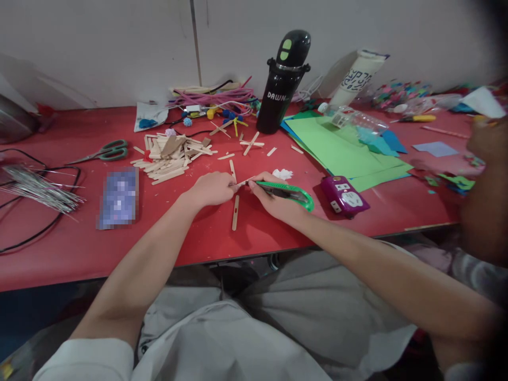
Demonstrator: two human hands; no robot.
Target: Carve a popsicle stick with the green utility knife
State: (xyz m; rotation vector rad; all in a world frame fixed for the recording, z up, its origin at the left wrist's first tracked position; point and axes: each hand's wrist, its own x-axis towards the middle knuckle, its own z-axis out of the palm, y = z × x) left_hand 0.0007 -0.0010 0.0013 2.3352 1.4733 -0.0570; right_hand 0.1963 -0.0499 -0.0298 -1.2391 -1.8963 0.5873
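The red table [273,235] spreads before you, with overlapping green paper sheets [331,145] to the right of its middle. A clear plastic bottle [353,119] lies across their far part, and a black bottle [275,100] marked DAWN stands near their left edge. To the left of it, nearer you, light wooden sticks lie in a loose pile [169,156].

Your hands are close together near the front. Your right hand [273,197] has its grip closed around a green utility knife [291,192], its front end pointing toward your left fingers. Your left hand [214,189] is curled low at the knife's tip; you cannot tell whether its grip is pinching anything there.

A purple socket adapter [343,196] sits well to the right of the knife, and green-handled scissors [111,151] lie left of the pile. Beneath your fingertips is a slotted wooden stick [235,212], showing on the far and near sides of them. A crumpled white scrap [282,173] lies just beyond your right hand.
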